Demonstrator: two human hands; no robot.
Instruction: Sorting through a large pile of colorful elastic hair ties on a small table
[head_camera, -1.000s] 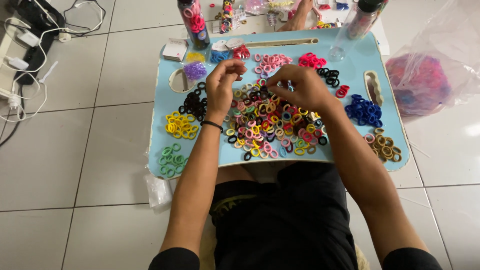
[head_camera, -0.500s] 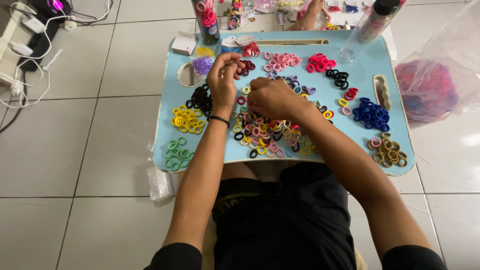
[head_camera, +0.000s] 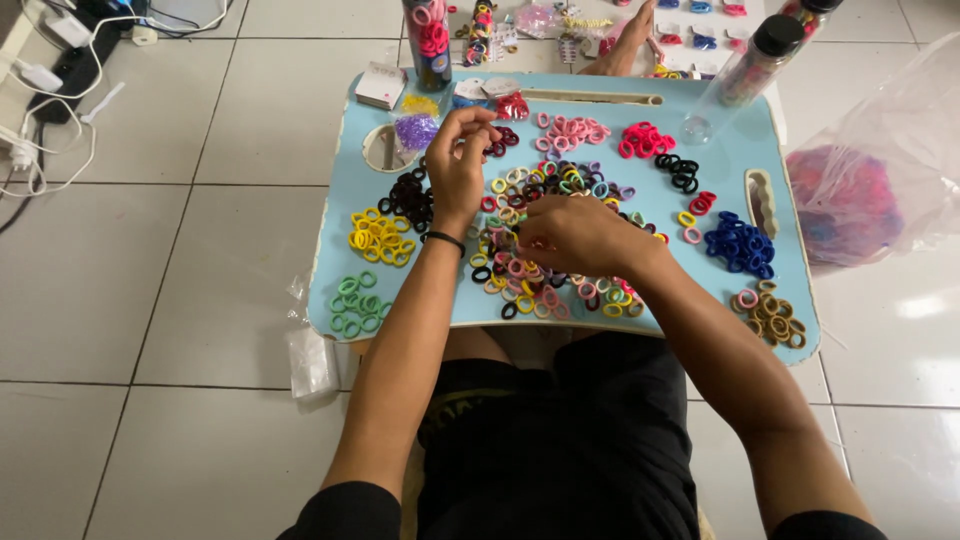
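Resting on the mixed heap of small coloured elastic hair rings (head_camera: 560, 250) at centre frame, the right hand (head_camera: 580, 235) has its grip closed on some. The left hand (head_camera: 460, 165), just above-left, pinches one near the dark pile (head_camera: 408, 195) on the pale-blue lap counter (head_camera: 650, 205).

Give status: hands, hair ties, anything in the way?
Left hand raised over tray, fingers pinched near the dark red ties; contents unclear. Right hand down on mixed hair-tie pile, grip hidden. Sorted colour piles ring the blue tray; nothing blocking.
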